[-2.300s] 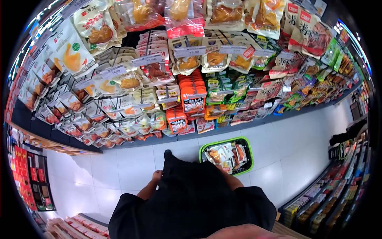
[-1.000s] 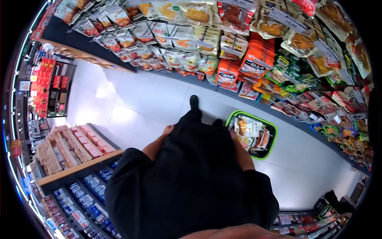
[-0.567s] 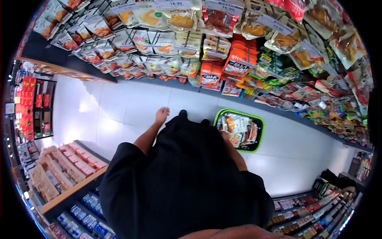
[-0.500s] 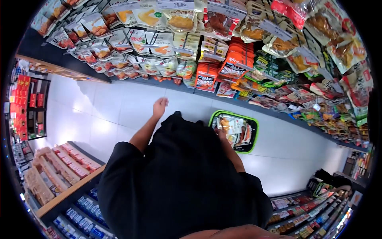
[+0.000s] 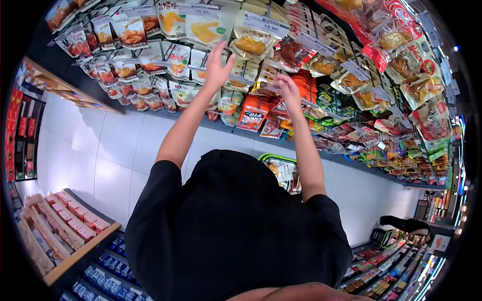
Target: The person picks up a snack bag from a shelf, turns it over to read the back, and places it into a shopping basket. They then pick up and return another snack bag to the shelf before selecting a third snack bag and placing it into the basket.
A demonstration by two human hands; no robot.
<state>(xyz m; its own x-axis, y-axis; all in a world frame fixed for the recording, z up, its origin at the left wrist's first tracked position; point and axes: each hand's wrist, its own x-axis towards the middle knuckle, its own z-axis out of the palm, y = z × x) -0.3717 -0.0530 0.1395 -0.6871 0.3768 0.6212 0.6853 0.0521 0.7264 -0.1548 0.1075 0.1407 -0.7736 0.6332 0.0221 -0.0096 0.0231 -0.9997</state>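
Both of my arms reach out to the hanging rack of packaged snacks. My left hand [image 5: 219, 67] is open with its thumb apart, just below a large white packet [image 5: 207, 31] that shows yellow food. My right hand [image 5: 289, 93] is open too, its fingers loosely bent, in front of the orange packets [image 5: 304, 83] and near a yellow-and-black packet [image 5: 266, 83]. Neither hand shows anything in it. Below my right forearm stands a black basket with a green rim [image 5: 269, 155] on the floor, packets [image 5: 284, 173] lying inside. My body and arm hide part of it.
Price tags [image 5: 263, 25] stick out from the rack hooks. At the lower left is a wooden-edged shelf [image 5: 83, 253] with boxed goods. Another shelf [image 5: 376, 266] runs along the lower right, where a person in dark clothing [image 5: 404, 224] is near a green-edged basket [image 5: 382, 238].
My right hand has left the basket and risen to the rack. My left hand has moved up and forward to the hanging packets. My view has shifted closer to the rack.
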